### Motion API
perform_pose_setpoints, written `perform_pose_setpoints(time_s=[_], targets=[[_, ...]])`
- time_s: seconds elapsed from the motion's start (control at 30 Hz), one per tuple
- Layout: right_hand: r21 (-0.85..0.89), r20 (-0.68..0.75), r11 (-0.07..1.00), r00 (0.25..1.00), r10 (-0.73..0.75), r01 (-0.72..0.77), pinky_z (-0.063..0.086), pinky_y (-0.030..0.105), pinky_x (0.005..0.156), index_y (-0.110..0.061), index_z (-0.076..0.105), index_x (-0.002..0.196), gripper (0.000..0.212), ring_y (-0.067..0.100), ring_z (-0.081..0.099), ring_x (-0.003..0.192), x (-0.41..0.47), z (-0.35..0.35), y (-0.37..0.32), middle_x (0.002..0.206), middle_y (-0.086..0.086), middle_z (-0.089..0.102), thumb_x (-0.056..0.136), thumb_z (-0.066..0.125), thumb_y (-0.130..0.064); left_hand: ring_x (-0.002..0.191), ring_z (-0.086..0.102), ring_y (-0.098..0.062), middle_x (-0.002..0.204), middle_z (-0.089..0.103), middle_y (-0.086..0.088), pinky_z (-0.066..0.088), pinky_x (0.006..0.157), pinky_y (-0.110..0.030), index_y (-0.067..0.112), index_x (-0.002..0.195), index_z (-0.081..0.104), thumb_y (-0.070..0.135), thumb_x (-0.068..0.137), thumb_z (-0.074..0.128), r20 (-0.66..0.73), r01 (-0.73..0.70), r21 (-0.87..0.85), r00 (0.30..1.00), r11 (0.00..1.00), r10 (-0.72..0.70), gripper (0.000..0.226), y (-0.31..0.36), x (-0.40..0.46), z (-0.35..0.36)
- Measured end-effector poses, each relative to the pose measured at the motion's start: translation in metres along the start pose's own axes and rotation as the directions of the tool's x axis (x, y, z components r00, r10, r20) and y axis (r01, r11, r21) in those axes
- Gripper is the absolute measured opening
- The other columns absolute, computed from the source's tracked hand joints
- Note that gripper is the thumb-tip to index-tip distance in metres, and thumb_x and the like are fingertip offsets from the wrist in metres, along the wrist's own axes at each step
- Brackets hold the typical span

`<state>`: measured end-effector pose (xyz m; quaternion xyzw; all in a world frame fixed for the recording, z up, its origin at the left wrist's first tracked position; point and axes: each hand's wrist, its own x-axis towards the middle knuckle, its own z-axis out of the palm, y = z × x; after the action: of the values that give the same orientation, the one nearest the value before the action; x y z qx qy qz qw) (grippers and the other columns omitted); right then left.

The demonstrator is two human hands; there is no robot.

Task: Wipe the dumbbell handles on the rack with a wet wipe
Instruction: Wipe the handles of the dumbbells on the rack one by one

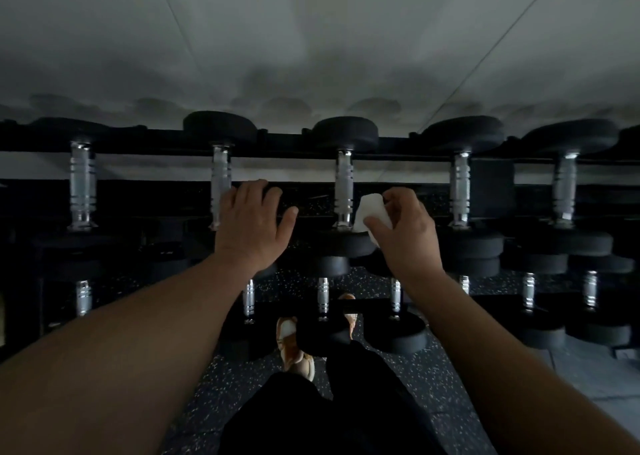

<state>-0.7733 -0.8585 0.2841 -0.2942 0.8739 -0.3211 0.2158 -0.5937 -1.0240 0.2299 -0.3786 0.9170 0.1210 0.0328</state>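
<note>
Right hand (403, 233) pinches wet wipe (370, 212) just beside chrome handle (344, 191).

floor (433, 385): black, speckled, 6 o'clock | shoes (294, 347): 2, tan, 6 o'clock | wall (311, 39): pale, 12 o'clock

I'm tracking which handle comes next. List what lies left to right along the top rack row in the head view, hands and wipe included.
First handle → second handle → left hand → third handle → wet wipe → right hand → fourth handle → fifth handle.
</note>
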Motion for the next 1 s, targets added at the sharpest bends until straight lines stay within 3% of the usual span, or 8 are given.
perform_pose_setpoints(time_s=[0.13,0.3,0.37,0.53,0.63,0.7,1.0], targets=[[-0.016,-0.043,1.000,0.999,0.021,-0.022,0.039,0.010,0.069,-0.024,0.054,0.120,0.037,0.007,0.054,0.090,-0.015,-0.021,0.020,0.108,-0.005,0.057,0.086,0.067,-0.022,0.135,0.037,-0.030,0.140,0.046,-0.012,0.019,0.119,-0.053,0.013,0.133,0.053,0.056,0.096,0.023,-0.031,-0.015,-0.138,0.999,0.990,0.011,0.064,0.042,-0.012,0.000],[-0.014,-0.087,0.999,0.996,0.029,-0.030,0.047,0.023,0.075,-0.022,0.055,0.120,0.037,0.007,0.056,0.090,-0.019,-0.053,0.045,0.100,-0.009,0.059,0.086,0.069,-0.021,0.130,0.041,-0.028,0.135,0.048,-0.009,0.025,0.115,-0.054,0.016,0.125,0.054,0.053,0.096,0.032,-0.074,-0.115,-0.198,0.992,0.974,0.102,0.051,0.101,-0.005,0.001],[-0.007,-0.099,1.000,0.995,0.022,-0.023,0.045,0.018,0.072,-0.023,0.056,0.117,0.036,0.005,0.056,0.088,-0.016,-0.067,0.055,0.097,-0.012,0.058,0.085,0.070,-0.020,0.133,0.040,-0.028,0.138,0.047,-0.010,0.024,0.116,-0.054,0.015,0.128,0.053,0.053,0.097,0.030,-0.082,-0.134,-0.201,0.989,0.970,0.119,0.054,0.122,0.002,0.003],[0.059,-0.081,0.998,0.997,0.015,-0.010,0.046,0.014,0.071,-0.028,0.055,0.117,0.034,0.000,0.056,0.089,0.010,-0.100,0.081,0.100,-0.012,0.058,0.086,0.069,-0.022,0.139,0.035,-0.031,0.141,0.044,-0.011,0.021,0.118,-0.055,0.015,0.131,0.051,0.056,0.098,0.026,-0.058,-0.119,-0.118,0.992,0.986,0.113,0.058,0.158,0.024,0.009],[0.074,-0.057,0.997,0.998,-0.007,0.011,0.041,0.007,0.067,-0.030,0.054,0.116,0.034,-0.003,0.055,0.088,0.033,-0.120,0.095,0.099,-0.012,0.059,0.086,0.069,-0.023,0.142,0.031,-0.030,0.143,0.043,-0.010,0.017,0.120,-0.055,0.015,0.134,0.049,0.057,0.098,0.024,-0.038,-0.050,-0.088,0.998,0.995,0.047,0.061,0.169,0.029,0.017],[0.079,-0.042,0.996,0.998,-0.038,0.041,0.043,0.010,0.071,-0.031,0.054,0.113,0.033,-0.001,0.056,0.089,0.053,-0.130,0.104,0.099,-0.010,0.059,0.086,0.070,-0.022,0.144,0.031,-0.030,0.144,0.043,-0.011,0.016,0.120,-0.056,0.014,0.134,0.050,0.057,0.097,0.025,-0.044,0.002,-0.076,0.999,0.997,-0.006,0.061,0.172,0.029,0.021],[0.118,-0.115,0.988,0.990,-0.084,0.098,0.041,0.004,0.072,-0.018,0.059,0.111,0.025,0.002,0.054,0.088,0.104,-0.129,0.114,0.103,-0.006,0.056,0.088,0.067,-0.020,0.142,0.031,-0.029,0.141,0.048,-0.011,0.016,0.118,-0.061,0.012,0.131,0.053,0.056,0.097,0.026,0.000,0.074,0.044,0.997,0.996,-0.074,0.062,0.176,0.037,0.031]])
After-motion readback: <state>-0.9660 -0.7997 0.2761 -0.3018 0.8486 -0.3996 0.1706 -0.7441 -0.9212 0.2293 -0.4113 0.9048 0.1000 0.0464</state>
